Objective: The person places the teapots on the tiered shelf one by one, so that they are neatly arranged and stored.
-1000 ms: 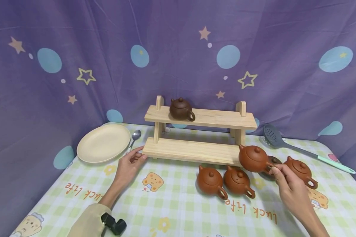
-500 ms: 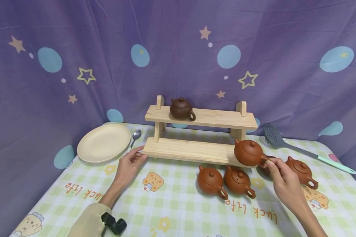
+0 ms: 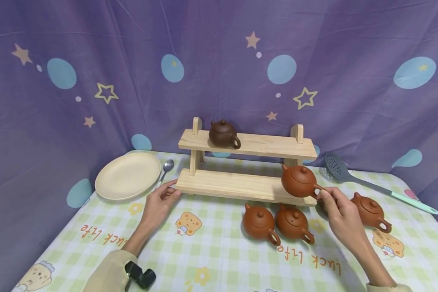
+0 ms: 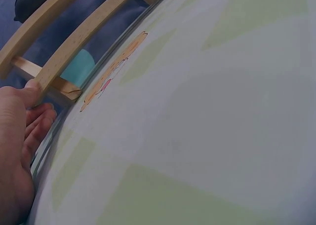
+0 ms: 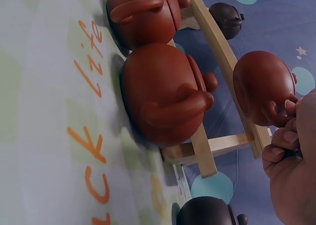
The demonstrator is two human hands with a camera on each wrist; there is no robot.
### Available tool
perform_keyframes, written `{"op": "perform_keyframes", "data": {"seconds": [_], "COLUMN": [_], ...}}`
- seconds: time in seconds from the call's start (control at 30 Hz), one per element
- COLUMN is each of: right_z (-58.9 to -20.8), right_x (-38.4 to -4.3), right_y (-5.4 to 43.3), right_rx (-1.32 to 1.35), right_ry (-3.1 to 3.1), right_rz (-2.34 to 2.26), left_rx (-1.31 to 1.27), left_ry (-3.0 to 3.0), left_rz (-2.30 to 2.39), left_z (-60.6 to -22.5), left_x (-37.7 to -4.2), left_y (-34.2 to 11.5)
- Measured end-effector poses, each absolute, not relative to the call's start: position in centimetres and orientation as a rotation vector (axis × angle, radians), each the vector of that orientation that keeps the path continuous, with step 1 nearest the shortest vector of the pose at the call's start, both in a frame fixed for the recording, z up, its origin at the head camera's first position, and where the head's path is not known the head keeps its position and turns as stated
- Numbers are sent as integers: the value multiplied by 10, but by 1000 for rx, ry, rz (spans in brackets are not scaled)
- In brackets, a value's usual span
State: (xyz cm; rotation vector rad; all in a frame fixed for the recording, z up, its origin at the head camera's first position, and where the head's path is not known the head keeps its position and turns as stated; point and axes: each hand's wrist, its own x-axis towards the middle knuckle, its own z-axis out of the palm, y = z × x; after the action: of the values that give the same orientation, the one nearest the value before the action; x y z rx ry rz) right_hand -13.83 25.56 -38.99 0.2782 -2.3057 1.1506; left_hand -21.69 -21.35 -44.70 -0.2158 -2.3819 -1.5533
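My right hand [image 3: 344, 217] pinches the handle of a reddish-brown clay teapot [image 3: 298, 181]. The pot hangs level over the right end of the lower board of a two-tier wooden shelf [image 3: 233, 184]. In the right wrist view this lifted teapot [image 5: 261, 87] shows its handle between thumb and fingers. My left hand [image 3: 160, 205] holds the left end of the lower board; the left wrist view puts the thumb on the board [image 4: 74, 47], fingers curled below. On the top board stands a dark brown teapot [image 3: 222, 134].
Two reddish teapots [image 3: 259, 223] [image 3: 292, 222] stand before the shelf, another teapot [image 3: 370, 210] farther right. A dark teapot [image 5: 205, 212] is mostly hidden behind my right hand in the head view. A plate [image 3: 127, 176] and spoon [image 3: 167, 167] lie left, a slotted turner [image 3: 368, 184] right.
My right hand has carried the teapot leftward and slightly up, from beside the shelf's right end to over the lower board. The left hand stays in place.
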Motion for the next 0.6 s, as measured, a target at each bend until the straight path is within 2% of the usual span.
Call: {"op": "perform_keyframes", "data": {"seconds": [0.6], "right_z": [-378], "right_x": [-154], "right_y": [243], "right_rx": [305], "right_ry": [-2300], "right_rz": [1240], "left_rx": [-228], "left_ry": [-2362], "left_rz": [-1567], "left_z": [-448], "left_x": [-218], "left_y": [-213]}}
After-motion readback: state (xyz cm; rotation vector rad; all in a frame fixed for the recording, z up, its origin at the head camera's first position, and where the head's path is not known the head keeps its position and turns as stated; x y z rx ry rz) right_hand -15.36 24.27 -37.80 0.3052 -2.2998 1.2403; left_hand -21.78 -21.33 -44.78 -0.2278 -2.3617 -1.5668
